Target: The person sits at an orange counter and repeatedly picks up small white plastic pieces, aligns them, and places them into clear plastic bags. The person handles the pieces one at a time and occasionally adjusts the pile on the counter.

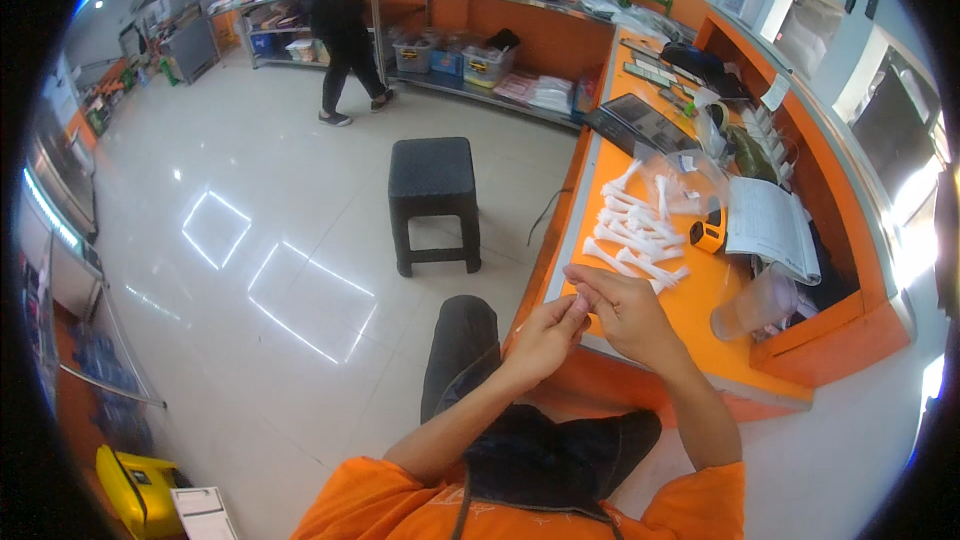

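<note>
On the near left, a yellow case (pixel 138 490) sits low down, with a flat white thing (pixel 203 512) just beside it. Far off, to the right of that, a person in dark clothes (pixel 338 15) stands by a metal shelf and holds something small and pale. Next comes a black stool (pixel 430 172) on the shiny floor, with nearly square legs. Far behind it, and a bit to the right, plastic bins (pixel 488 68) sit on the low shelf. Near the middle, the left hand (pixel 540 342) has its fingers bent in and its thumb up close to the other hand. The right hand (pixel 632 315) meets it, and its fingers are bent in too. The tips touch in a pinch, but I cannot tell if they have hold of anything. Just past the hands, white bundles (pixel 640 230) lie in a messy pile on the orange counter (pixel 732 362). A clear bag (pixel 700 185) lies at the pile's far right side. To the right are a yellow and black tool (pixel 709 232), a see-through cup (pixel 750 306) that leans over, and open papers (pixel 770 223).
</note>
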Tool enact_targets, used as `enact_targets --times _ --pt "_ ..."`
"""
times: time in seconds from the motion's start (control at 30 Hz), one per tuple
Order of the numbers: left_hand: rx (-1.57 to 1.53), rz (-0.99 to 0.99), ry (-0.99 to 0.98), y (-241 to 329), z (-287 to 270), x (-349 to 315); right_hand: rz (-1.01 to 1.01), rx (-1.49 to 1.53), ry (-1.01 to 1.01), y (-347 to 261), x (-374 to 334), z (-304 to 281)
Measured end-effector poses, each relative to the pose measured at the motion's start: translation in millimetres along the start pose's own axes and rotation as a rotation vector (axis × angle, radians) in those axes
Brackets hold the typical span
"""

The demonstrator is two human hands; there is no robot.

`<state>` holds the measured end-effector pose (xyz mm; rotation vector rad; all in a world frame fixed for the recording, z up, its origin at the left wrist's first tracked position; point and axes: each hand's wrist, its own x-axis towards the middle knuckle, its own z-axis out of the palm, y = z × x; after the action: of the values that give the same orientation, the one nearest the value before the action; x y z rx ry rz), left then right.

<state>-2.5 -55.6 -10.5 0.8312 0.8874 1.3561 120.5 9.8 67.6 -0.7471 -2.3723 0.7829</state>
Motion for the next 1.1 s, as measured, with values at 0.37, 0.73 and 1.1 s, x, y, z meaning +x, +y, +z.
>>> enact_targets --times 0.37,0.73,1.1 --pt "-0.169 -0.101 0.034 -1.1 6.0 -6.4 0.017 0.059 -0.130 4.6 -9.6 2.4" --pt "0.223 0.078 0.002 -3.8 -3.3 6.9 0.021 -0.087 -0.195 47.2 11.2 -18.4" --pt "0.778 0.282 -0.044 7.3 8.6 43.9 0.523 -0.988 -0.148 281.9 107.1 -159.9"
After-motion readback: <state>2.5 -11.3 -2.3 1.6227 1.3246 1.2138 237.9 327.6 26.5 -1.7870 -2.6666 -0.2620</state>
